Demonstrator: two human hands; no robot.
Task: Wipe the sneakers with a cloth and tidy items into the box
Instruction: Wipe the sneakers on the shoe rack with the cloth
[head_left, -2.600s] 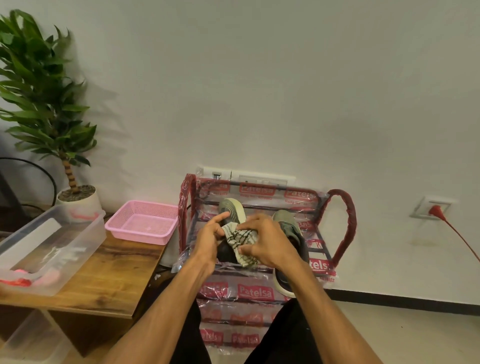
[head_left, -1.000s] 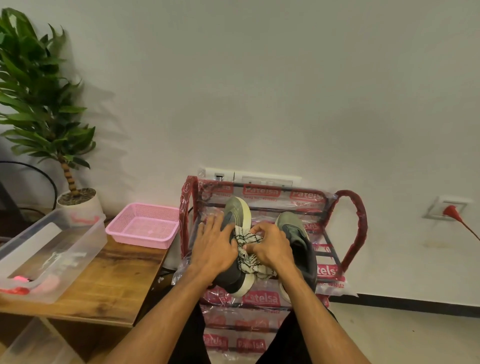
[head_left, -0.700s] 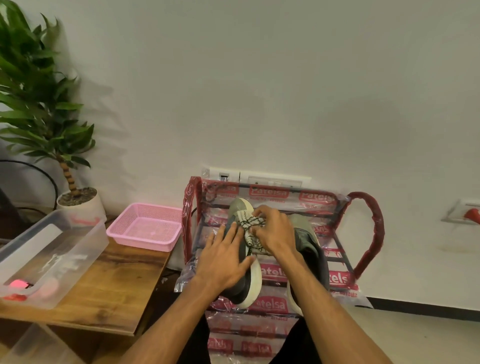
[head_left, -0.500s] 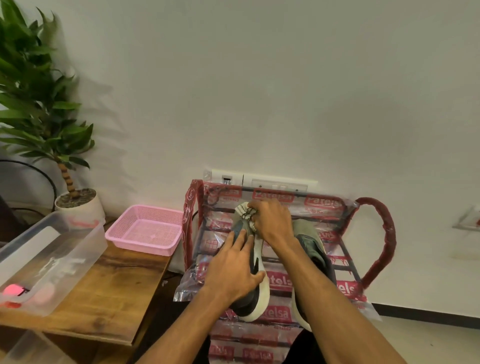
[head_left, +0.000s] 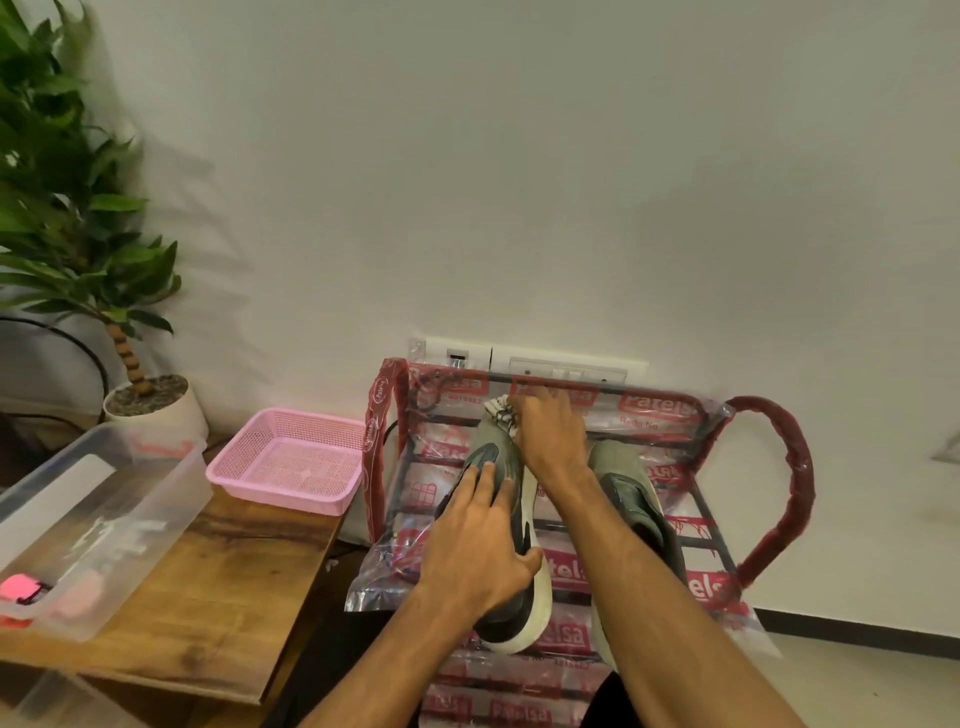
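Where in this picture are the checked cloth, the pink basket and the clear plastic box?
checked cloth (head_left: 500, 413), head view, on its bunched visible end.
pink basket (head_left: 280, 494), head view, on its front wall.
clear plastic box (head_left: 130, 540), head view, on its near side wall.

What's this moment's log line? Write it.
phase: wiping | left hand: holds left sneaker | right hand: presses cloth on its toe
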